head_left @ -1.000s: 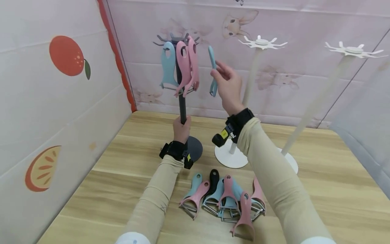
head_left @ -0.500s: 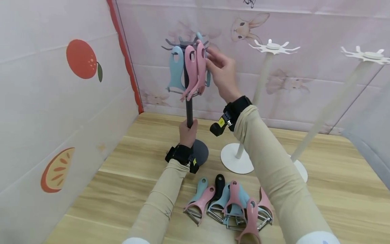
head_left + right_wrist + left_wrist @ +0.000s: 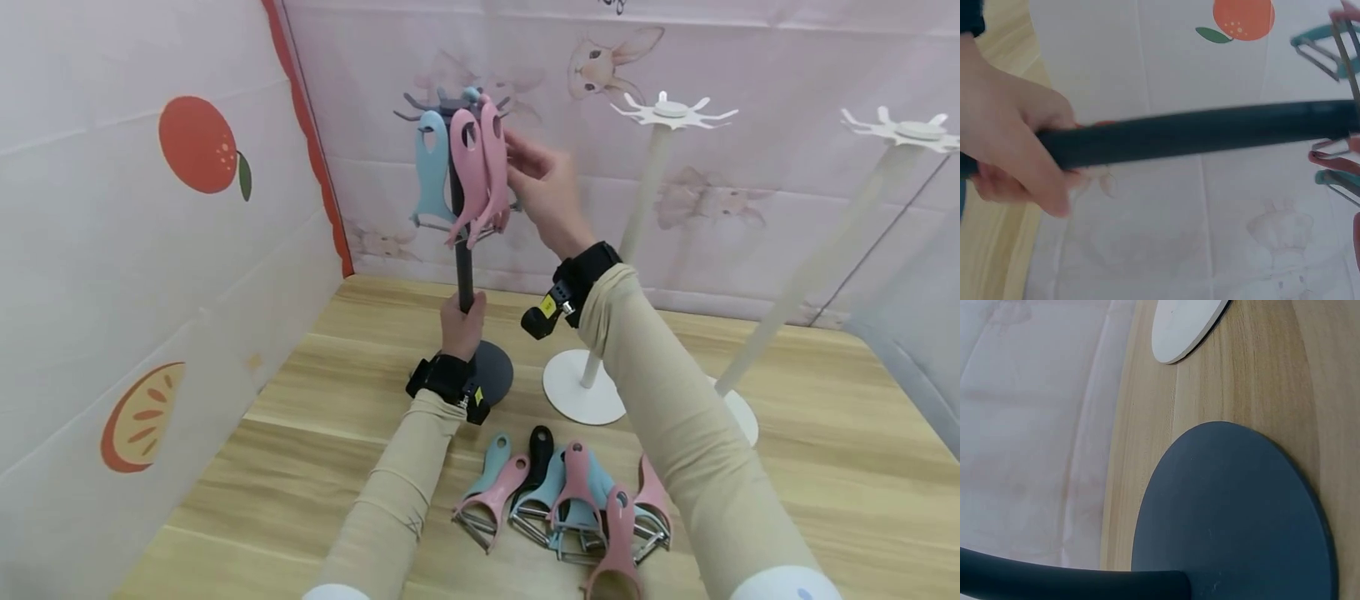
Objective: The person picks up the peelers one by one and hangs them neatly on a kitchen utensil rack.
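Right grip (image 3: 550, 196), with bent fingers, reaches in against the side of the dark stand (image 3: 464, 279), its fingertips partly lost behind the nearer pink peelers (image 3: 468, 154). We cannot tell whether it still pinches the blue peeler (image 3: 472, 94) or has let go. That peeler has changed most: a second ago we hold it out to the right, well apart from the stand; half a second ago its top pokes up above the pink handles; now the top sits lower and closer in, among the hooks. Most of its handle is hidden. We judge that it is on a hook or very nearly so, though the contact itself does not show, so we cannot call this one placed for certain.

Around it, the two pink peelers and another blue peeler (image 3: 431, 167) hang as before, and bare hooks show on the left of the crown. Our left grip (image 3: 461, 327) has not shifted: it is wrapped round the stem, low down, and we take it to be steadying the stand, whose dark base (image 3: 1229, 500) rests on the tabletop (image 3: 300, 442).

Nearer us, the pile (image 3: 576, 475) of pink, blue and black peelers lies unchanged, so plenty remains unhung. To the right, two white stands (image 3: 654, 183) carry no peelers, and a pale printed cloth (image 3: 720, 50) hangs behind everything.
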The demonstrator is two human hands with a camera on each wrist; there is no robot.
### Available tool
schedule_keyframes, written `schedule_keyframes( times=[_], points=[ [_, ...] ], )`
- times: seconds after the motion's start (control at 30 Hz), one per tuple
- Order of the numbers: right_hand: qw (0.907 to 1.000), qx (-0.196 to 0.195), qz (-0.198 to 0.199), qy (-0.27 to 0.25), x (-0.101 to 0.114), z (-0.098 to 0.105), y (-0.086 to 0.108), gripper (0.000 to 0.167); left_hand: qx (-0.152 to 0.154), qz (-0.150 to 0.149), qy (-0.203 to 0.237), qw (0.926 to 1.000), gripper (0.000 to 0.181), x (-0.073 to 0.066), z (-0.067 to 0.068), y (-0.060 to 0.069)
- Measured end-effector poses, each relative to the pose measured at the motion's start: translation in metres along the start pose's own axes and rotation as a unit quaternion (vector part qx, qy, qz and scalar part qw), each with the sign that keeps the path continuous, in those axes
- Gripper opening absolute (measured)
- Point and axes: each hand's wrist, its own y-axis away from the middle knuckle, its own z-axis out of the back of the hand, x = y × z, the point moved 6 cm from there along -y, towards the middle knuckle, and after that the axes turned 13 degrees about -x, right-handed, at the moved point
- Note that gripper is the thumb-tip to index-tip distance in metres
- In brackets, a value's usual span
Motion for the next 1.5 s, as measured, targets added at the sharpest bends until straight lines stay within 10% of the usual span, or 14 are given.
schedule_keyframes(
  times=[0.4,1.03,1.23,1.5],
  points=[
    [0.9988,0.015,0.037,0.029,-0.021,0.015,0.038,0.035,-0.005,0.016,0.003,0.9998,0.032,0.005,0.002,-0.008],
    [0.9881,0.075,0.041,0.128,-0.031,0.092,0.125,0.030,0.009,0.020,0.010,0.9997,0.039,0.005,0.001,-0.027],
    [0.9740,0.109,0.032,0.196,-0.047,0.120,0.150,0.029,-0.008,0.018,0.011,0.9998,0.039,0.003,0.008,-0.036],
    [0.9331,0.201,0.025,0.298,-0.072,0.150,0.193,0.025,-0.006,0.017,0.008,0.9998,0.039,0.010,0.006,-0.036]
  ],
)
